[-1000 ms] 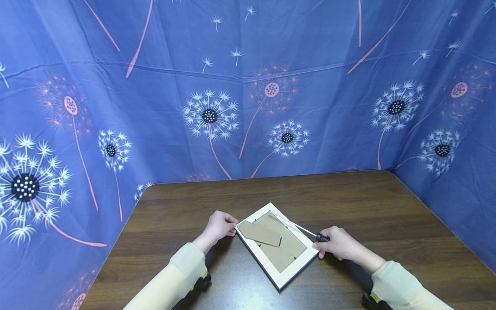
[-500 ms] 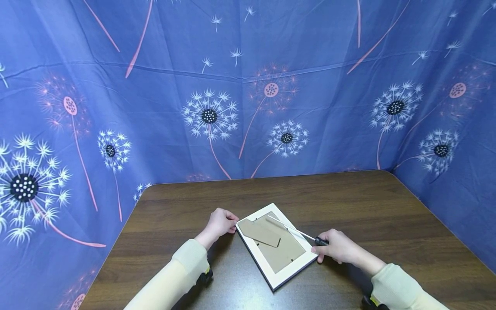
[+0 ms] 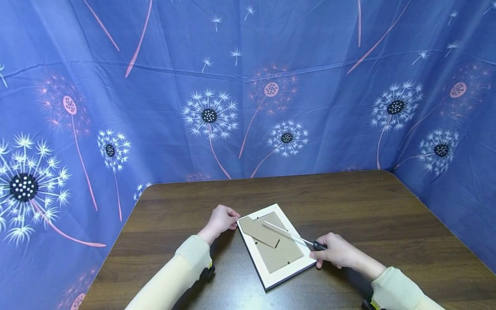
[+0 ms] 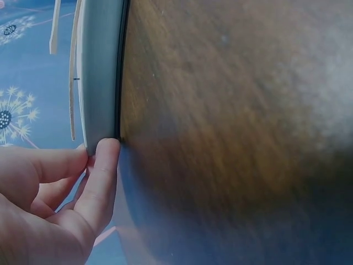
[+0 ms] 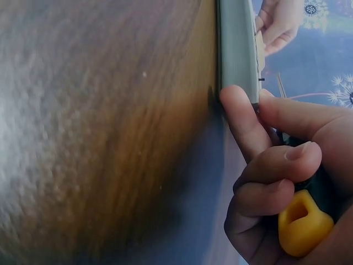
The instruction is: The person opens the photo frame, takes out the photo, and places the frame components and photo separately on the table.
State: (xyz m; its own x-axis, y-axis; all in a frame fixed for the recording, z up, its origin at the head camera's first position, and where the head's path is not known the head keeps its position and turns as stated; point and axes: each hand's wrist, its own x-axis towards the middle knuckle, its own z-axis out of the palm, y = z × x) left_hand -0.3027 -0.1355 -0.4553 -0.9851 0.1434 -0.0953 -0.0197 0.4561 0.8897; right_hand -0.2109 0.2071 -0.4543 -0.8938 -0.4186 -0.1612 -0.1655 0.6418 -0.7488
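A picture frame (image 3: 267,274) lies back side up on the table, its pale border around a brown backing board (image 3: 277,260). A cardboard stand flap (image 3: 260,231) lies across the backing's left part. My left hand (image 3: 221,221) pinches the frame's far left corner; in the left wrist view, thumb and fingers (image 4: 102,182) meet at that corner. My right hand (image 3: 335,249) curls round a screwdriver (image 3: 320,246) with a yellow handle end (image 5: 303,226). Its thumb and forefinger also pinch the frame's right corner. The screwdriver's shaft slants over the backing; whether its tip touches cannot be told.
The brown wooden table (image 3: 387,215) spreads around the frame. A blue dandelion-print cloth (image 3: 329,86) hangs behind the table and along its sides. Small dark tabs (image 3: 288,262) show at the edges of the backing.
The frame has turned clockwise on the table. My left hand has moved slightly away from me, my right hand slightly nearer, both keeping their grip. The screwdriver has moved along with the right hand.
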